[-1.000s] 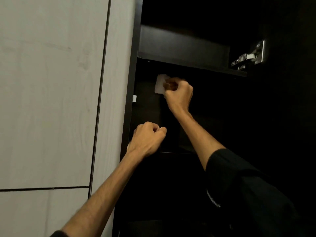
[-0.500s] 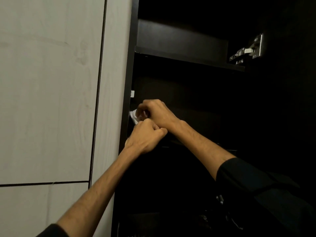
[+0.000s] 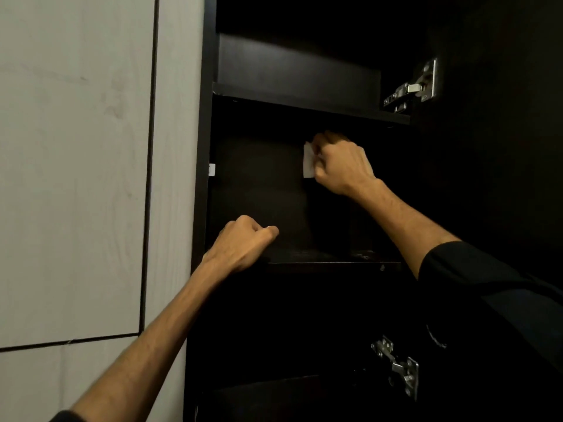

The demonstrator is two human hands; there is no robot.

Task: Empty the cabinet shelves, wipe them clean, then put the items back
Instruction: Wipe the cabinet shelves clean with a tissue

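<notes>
While the right hand (image 3: 341, 166) reaches far into the dark cabinet (image 3: 210, 123), its fingers are curled tight around a small white cloth (image 3: 308, 161), which pokes out on the hand's left side and lies against the back wall of the middle bay. That bay sits between an upper shelf (image 3: 304, 102) and a lower shelf (image 3: 332, 263); the cloth is up near the upper shelf, well above the lower one. Nearer and to the left, the left hand (image 3: 243, 243) is balled into a loose fist with the thumb laid along the top, resting at the front edge of the lower shelf close to the cabinet's left side; whether it holds anything cannot be told. Both forearms are bare, and a black sleeve (image 3: 487, 300) covers the right upper arm. A metal hinge (image 3: 411, 88) shows at the upper right, and a second hinge (image 3: 396, 365) lower down on the right. A small white clip (image 3: 212, 169) sits on the cabinet's left edge. Left of the cabinet stands a pale wood-grain panel (image 3: 76, 178) crossed by dark seams. The bay's depths are too dark to tell what else lies there.
</notes>
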